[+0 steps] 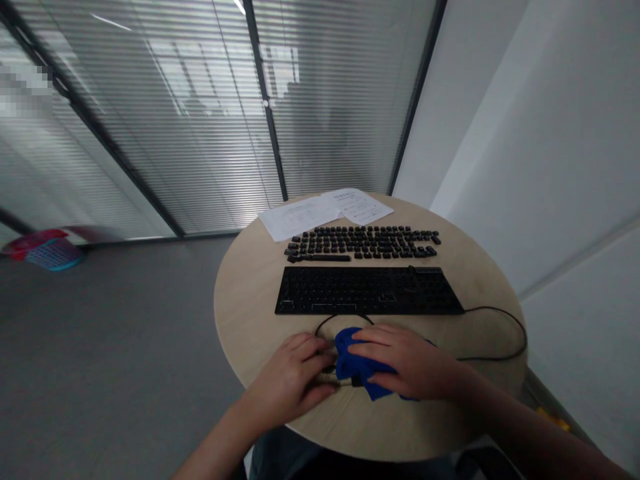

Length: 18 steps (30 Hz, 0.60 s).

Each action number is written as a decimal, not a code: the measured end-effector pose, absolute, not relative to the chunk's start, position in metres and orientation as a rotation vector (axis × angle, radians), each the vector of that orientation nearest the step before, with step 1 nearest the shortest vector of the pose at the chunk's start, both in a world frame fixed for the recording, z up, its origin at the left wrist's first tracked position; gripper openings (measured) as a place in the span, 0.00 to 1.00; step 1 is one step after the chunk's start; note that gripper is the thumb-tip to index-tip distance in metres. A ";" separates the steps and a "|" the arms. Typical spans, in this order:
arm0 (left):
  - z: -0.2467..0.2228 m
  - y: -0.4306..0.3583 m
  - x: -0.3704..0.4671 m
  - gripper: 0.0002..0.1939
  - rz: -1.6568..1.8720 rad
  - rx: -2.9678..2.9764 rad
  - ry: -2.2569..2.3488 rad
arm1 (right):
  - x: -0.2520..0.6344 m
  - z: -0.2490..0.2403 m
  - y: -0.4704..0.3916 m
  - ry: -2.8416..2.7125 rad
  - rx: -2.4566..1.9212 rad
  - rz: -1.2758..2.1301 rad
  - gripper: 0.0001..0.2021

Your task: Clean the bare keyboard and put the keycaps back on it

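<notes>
My right hand (400,357) is closed over a crumpled blue cloth (363,363) near the front of the round table. To its left, my left hand (300,373) rests low over the tabletop, its fingers curled around a dark item and part of a cable, too hidden to make out. A small black piece shows under the cloth's lower edge. Beyond both hands lies a black keyboard base (367,291) with its keycaps off. Loose black keycaps (380,241) are laid out in rows behind it, with a long black strip at their front left.
Printed papers (300,217) lie at the back of the round wooden table (245,293). A black cable (493,359) loops along the right side. On the floor at far left stands a red and blue basket (54,253). Glass with blinds and a white wall surround the table.
</notes>
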<state>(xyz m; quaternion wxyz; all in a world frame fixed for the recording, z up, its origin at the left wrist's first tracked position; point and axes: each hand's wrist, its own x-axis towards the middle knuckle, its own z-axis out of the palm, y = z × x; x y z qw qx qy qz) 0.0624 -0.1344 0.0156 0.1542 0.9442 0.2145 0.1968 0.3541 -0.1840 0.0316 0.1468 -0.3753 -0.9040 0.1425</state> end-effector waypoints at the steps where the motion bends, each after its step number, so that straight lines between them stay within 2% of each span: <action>1: 0.016 -0.135 0.063 0.14 0.561 2.692 0.618 | 0.351 0.032 -0.184 -2.619 -1.098 0.391 0.26; 6: 0.020 -0.131 0.055 0.21 0.625 2.687 0.598 | 0.359 0.053 -0.180 -2.642 -1.080 0.216 0.27; 9: 0.041 -0.110 0.043 0.19 0.729 2.747 0.662 | 0.390 0.066 -0.169 -2.474 -1.177 0.072 0.23; 14: 0.086 -0.020 0.031 0.13 0.964 2.634 0.919 | 0.448 0.080 -0.135 -2.091 -1.331 -0.132 0.12; 18: 0.082 0.064 0.036 0.14 0.996 2.437 1.163 | 0.462 0.077 -0.112 -1.747 -1.349 -0.320 0.09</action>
